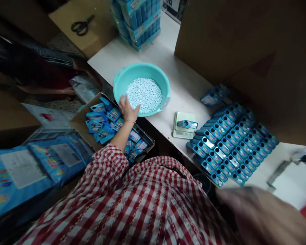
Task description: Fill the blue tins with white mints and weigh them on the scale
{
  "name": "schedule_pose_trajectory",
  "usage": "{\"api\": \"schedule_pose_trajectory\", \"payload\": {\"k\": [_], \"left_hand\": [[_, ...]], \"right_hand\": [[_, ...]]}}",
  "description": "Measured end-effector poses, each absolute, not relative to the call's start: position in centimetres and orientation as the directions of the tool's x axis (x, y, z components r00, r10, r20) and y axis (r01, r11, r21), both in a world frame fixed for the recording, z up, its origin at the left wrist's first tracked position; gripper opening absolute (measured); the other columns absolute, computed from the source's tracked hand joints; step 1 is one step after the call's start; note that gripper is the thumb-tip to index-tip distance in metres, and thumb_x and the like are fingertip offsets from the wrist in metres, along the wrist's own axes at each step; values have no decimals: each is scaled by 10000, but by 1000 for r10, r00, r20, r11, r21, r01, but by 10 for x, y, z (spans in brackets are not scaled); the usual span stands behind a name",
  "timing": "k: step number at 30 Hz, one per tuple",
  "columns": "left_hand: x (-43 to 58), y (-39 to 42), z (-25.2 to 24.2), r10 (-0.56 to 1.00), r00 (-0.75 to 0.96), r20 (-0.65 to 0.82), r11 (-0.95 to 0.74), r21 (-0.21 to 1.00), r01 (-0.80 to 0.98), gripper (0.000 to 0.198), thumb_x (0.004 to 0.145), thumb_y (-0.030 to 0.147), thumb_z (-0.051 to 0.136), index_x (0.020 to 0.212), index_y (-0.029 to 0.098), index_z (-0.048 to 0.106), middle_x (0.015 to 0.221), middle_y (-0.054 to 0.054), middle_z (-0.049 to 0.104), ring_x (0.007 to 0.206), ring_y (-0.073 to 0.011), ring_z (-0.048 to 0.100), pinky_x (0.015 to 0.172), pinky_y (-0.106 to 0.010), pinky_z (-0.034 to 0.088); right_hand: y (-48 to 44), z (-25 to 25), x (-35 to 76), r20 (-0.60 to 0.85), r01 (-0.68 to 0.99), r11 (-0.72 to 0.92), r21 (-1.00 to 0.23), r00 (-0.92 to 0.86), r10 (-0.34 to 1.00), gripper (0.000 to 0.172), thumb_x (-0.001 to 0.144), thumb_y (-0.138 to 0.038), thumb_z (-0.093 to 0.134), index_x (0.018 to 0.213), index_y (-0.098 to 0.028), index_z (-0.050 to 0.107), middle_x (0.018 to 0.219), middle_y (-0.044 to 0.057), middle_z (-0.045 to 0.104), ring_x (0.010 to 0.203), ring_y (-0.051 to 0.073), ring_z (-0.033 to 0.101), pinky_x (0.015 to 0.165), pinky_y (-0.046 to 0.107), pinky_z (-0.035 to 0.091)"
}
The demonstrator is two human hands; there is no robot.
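A red-and-white checked shirt [153, 200] spread nearest the camera, beside a blurred shape [270, 214] at lower right, too smeared to identify as the right hand, whose grip I could not tell. The left hand [129, 109], thumb wide of the fingers, was over the near rim of the turquoise bowl [142, 69], which stood on the white table [185, 81] with pale pellets [144, 94] inside. Blue cases [105, 132] lay jumbled in a carton [82, 120] below, while 1 blue case [187, 124] rested on a small scale [181, 133] near the packed rows of cases [226, 146].
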State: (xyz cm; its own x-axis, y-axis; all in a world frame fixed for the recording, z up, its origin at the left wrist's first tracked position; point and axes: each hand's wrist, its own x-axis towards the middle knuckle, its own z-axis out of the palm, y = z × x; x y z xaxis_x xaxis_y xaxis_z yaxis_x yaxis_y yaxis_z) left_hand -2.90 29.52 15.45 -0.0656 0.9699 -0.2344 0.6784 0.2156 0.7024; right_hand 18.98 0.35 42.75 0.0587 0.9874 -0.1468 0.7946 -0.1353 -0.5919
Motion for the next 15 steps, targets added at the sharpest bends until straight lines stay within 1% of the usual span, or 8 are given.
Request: {"api": "schedule_pose_trajectory", "payload": {"k": [2,3,5,8,10,12,14,15], "left_hand": [[-9,306,150,936,134,-326,83,573,815,852,685,445,663,1385,171,263,1459,-177,235,1347,-374,183,1077,-485,205],[3,313,145,896,180,-405,60,513,856,861,673,480,662,1376,162,279,1449,-195,242,1331,-397,209,1061,-504,218],[27,325,133,830,176,-529,61,400,914,917,630,538,676,1358,131,294,1426,-235,254,1297,-434,256,1030,-527,243],[52,340,114,814,127,-567,64,306,950,890,580,509,728,1299,134,359,1406,-246,263,1277,-443,280,1009,-533,259],[59,347,104,825,121,-552,97,350,932,755,569,394,763,1215,164,447,1387,-219,299,1251,-417,333,995,-511,287],[62,351,98,830,134,-541,168,472,865,568,564,257,770,1077,170,543,1309,-180,404,1186,-364,423,971,-445,335],[61,353,98,834,148,-531,218,565,796,377,597,186,740,940,159,587,1133,-131,532,1067,-285,520,900,-355,398],[60,354,100,838,128,-530,270,607,747,297,633,185,717,900,159,590,1020,-100,570,974,-239,560,832,-313,430]], "right_hand": [[10,398,210,-43,825,-131,-550,129,991,419,822,-181,507,1197,-363,554,971,6,688,868,171,645,779,337,521],[10,381,219,-1,832,-132,-540,155,988,381,826,-169,508,1166,-327,583,930,16,695,820,163,653,745,310,523],[4,350,234,-2,817,-181,-547,215,977,294,840,-191,501,1093,-269,629,839,21,701,730,151,657,669,269,522],[-14,319,247,-116,745,-331,-579,327,938,253,854,-258,478,1037,-229,650,803,29,700,677,149,655,630,261,524],[-24,307,252,-173,680,-415,-604,397,902,257,854,-295,472,1013,-217,658,797,35,698,660,150,652,622,266,527],[-29,300,255,-213,604,-474,-640,453,866,272,852,-320,468,1006,-206,660,790,41,694,652,151,647,616,272,528],[-30,293,258,-245,544,-505,-670,480,842,285,851,-334,463,1015,-206,659,783,42,690,644,148,639,619,279,528],[-29,289,259,-256,528,-512,-678,483,837,289,851,-337,461,1022,-210,658,785,42,689,648,148,636,631,284,529]]}}
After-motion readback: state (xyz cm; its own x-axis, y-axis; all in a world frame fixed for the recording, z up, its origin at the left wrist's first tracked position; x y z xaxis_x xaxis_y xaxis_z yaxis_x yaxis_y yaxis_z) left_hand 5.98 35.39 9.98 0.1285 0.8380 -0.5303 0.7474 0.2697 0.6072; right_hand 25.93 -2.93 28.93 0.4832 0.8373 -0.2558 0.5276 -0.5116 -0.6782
